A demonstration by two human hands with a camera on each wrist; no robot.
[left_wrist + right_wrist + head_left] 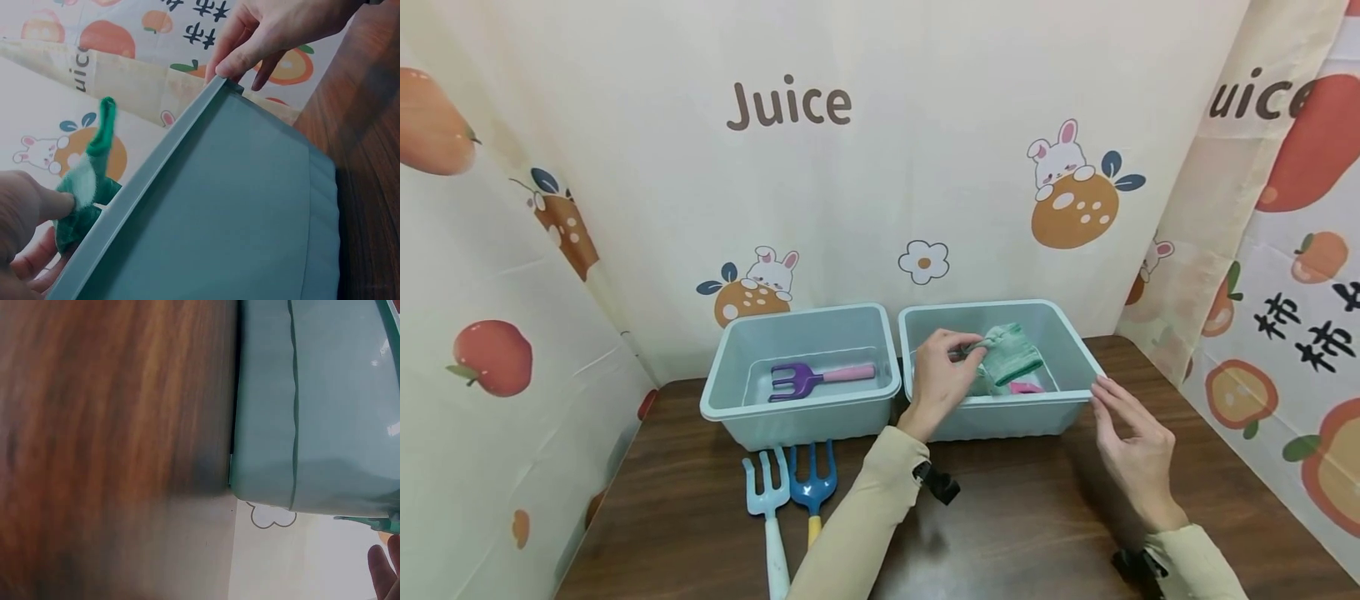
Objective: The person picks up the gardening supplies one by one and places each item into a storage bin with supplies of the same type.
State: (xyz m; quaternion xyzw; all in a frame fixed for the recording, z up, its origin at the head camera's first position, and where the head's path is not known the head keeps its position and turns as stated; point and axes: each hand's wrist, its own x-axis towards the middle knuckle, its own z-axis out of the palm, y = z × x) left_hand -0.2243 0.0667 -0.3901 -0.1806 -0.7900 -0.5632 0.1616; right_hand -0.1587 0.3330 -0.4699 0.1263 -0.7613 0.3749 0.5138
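My left hand (942, 375) pinches a piece of green cloth (1011, 357) between thumb and fingers over the right pale blue-green bin (1000, 417). In the left wrist view, the cloth (84, 187) looks velvety, with a narrow folded strip rising from it. Its full shape is hidden by folds and fingers. At the bin's front right corner, my right hand (1135, 446) holds the rim, thumb on the near side. Something pink (1024, 387) lies inside under the cloth, mostly hidden.
A second bin (812, 425) stands to the left, with a purple toy fork (805, 381) with a pink handle inside. In front of it lie a light blue fork (769, 500) and a dark blue fork (814, 487) with a yellow handle. A printed curtain (880, 192) hangs behind.
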